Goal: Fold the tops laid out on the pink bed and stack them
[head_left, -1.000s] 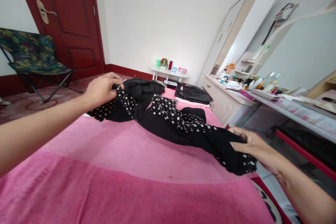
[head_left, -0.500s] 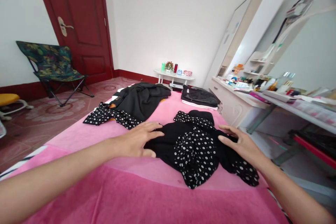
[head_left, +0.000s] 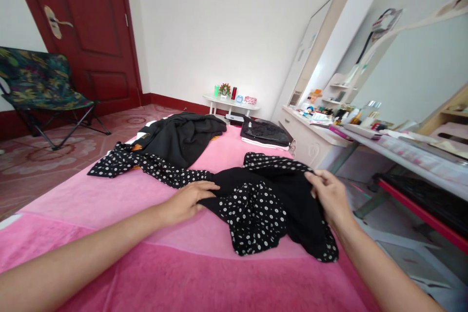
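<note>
A black garment with white-dotted parts lies spread and crumpled on the pink bed cover. At its left edge, my left hand has its fingers closed on the black cloth, low on the bed. My right hand pinches the garment's right side, which is lifted a little and stretched. A dotted sleeve reaches left from the garment, past my left hand, to a dark grey garment heaped farther back.
Folded dark clothes lie at the bed's far right corner. Beyond stands a small white table with small items. A cluttered dresser is on the right, a camouflage folding chair on the left.
My right hand has closed on the garment's right side and pulled it up and spread it. My left hand's fingers have drawn together on the left edge. The view has turned slightly right.
</note>
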A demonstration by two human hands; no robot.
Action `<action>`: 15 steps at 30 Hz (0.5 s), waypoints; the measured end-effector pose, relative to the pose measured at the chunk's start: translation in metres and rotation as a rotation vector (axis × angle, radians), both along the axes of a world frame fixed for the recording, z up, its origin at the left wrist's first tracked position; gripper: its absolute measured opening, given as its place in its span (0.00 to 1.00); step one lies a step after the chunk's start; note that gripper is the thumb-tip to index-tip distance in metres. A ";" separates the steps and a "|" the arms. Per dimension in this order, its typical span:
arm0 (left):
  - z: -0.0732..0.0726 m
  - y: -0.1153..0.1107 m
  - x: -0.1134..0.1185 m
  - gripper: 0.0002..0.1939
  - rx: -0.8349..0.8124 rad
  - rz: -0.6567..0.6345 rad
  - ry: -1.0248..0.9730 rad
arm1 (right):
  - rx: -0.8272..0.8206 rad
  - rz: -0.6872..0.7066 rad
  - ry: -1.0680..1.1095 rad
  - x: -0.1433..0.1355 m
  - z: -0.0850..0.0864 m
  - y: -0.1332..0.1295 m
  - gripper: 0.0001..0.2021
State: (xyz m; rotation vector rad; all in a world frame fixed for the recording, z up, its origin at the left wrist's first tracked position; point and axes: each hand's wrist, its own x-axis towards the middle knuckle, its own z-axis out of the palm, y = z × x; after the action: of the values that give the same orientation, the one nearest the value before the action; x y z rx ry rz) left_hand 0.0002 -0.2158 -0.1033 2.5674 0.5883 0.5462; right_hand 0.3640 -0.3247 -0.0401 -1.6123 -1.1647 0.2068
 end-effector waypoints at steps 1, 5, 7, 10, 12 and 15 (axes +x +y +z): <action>0.002 0.004 -0.002 0.20 -0.075 0.021 -0.052 | 0.067 -0.102 0.077 0.011 0.002 -0.006 0.14; 0.017 0.007 -0.010 0.12 -0.373 0.174 -0.176 | 0.030 -0.162 0.157 0.048 -0.007 -0.025 0.16; 0.031 -0.004 -0.015 0.10 -0.481 0.146 -0.151 | -0.133 -0.016 0.092 0.050 -0.017 -0.035 0.17; 0.057 -0.032 -0.025 0.09 -0.574 0.001 0.014 | -0.309 0.271 -0.160 0.033 -0.026 -0.053 0.33; 0.076 -0.054 -0.032 0.08 -0.580 -0.075 0.155 | -0.411 0.407 -0.401 0.018 -0.028 -0.065 0.49; 0.098 -0.080 -0.041 0.13 -0.505 -0.084 0.328 | -0.555 0.470 -0.657 0.002 -0.029 -0.072 0.50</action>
State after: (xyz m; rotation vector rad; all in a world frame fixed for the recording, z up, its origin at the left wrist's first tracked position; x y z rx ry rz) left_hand -0.0411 -0.2957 -0.0049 2.1892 0.6274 -0.0598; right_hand 0.3655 -0.3968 -0.0687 -1.9249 -2.1391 0.3368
